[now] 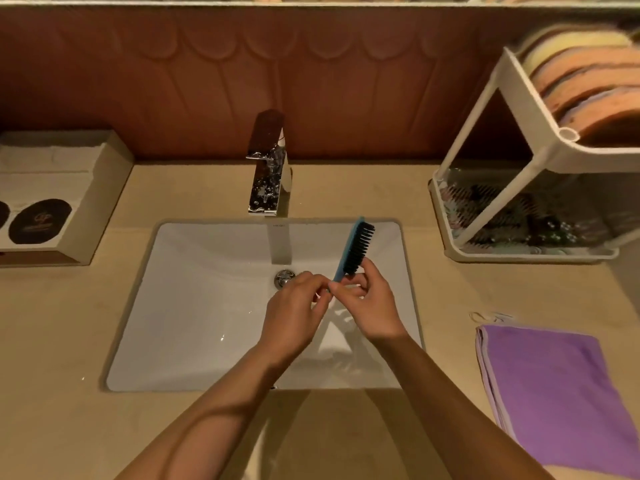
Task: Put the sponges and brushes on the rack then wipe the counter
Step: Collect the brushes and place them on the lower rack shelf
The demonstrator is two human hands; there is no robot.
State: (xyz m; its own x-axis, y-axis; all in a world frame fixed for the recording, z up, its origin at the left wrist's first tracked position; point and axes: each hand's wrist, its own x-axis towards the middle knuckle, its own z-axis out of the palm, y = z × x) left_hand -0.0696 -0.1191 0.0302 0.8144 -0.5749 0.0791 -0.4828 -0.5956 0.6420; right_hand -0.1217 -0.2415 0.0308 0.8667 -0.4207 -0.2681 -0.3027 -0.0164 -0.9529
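Over the sink basin (145,306) at centre frame, the blue brush (355,249) stands nearly upright, leaning toward upper right, its handle end pinched in the grip of both right hand (370,303) and left hand (294,313), while the rack (498,81) waits upper right, nearer the right hand; lettering below the tap (268,168) is too small to read.

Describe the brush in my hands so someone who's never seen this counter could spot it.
Find the white sink set in the beige counter. Over its basin, the left hand and right hand hold a brush by its handle. It is the only blue thing there, with black bristles pointing right.
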